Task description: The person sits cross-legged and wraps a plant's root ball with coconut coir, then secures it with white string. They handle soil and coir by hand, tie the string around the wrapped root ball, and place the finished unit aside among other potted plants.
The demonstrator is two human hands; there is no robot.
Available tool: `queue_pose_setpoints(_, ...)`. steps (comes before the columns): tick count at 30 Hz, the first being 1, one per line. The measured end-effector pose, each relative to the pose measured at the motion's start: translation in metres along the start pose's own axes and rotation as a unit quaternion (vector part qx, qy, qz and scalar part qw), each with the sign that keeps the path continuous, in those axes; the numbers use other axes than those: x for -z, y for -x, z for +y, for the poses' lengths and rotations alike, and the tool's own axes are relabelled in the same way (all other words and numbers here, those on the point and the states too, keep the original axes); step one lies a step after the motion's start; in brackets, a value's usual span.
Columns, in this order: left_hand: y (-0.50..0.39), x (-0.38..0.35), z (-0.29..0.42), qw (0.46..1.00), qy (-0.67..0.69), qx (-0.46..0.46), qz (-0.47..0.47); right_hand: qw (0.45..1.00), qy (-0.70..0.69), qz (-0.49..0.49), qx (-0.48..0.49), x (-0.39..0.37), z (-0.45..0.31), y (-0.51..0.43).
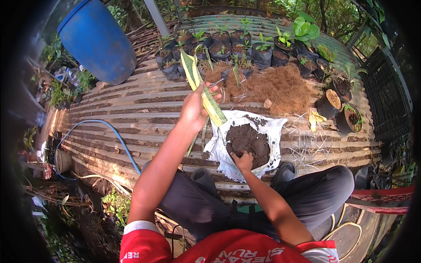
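My left hand (196, 106) is raised with a variegated snake plant leaf (209, 102) between thumb and fingers; the leaf's cut lower end hangs over the edge of a white plastic sack (275, 131). Dark soil (251, 141) lies heaped on the opened sack. My right hand (244, 160) rests with its fingertips in the near left side of the soil; whether they hold any of it is hidden. Thin leaf strips (204, 136) lie left of the sack.
Brown coconut fibre (283, 88) lies beyond the sack, with black potted seedlings (220, 49) behind it. White strings (309, 144) and small pots (349, 118) are at right. A blue barrel (98, 42) and a blue hose (108, 122) are at left, on corrugated sheeting.
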State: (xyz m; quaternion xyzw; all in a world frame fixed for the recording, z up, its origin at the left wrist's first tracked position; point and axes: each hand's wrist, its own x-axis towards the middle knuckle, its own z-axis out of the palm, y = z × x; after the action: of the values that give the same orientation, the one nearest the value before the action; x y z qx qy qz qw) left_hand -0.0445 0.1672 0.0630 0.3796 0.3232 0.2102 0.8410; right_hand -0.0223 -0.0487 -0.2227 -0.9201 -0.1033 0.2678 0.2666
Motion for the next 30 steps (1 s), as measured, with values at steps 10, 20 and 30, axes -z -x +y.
queue_pose_setpoints(10, 0.003, 0.001, 0.004, 1.000, 0.025, 0.015, -0.002, 0.980, -0.060, 0.076, -0.175, -0.035, -0.030, -0.002)
queue_pose_setpoints(20, 0.005, 0.001, 0.007, 0.999, 0.029, -0.004, -0.016, 0.976, -0.178, 0.121, 0.009, -0.019, 0.021, -0.007)
queue_pose_setpoints(30, 0.004, -0.003, 0.006, 1.000, 0.026, -0.001, -0.001, 0.926, -0.365, -0.085, -0.042, 0.000, 0.041, -0.029)
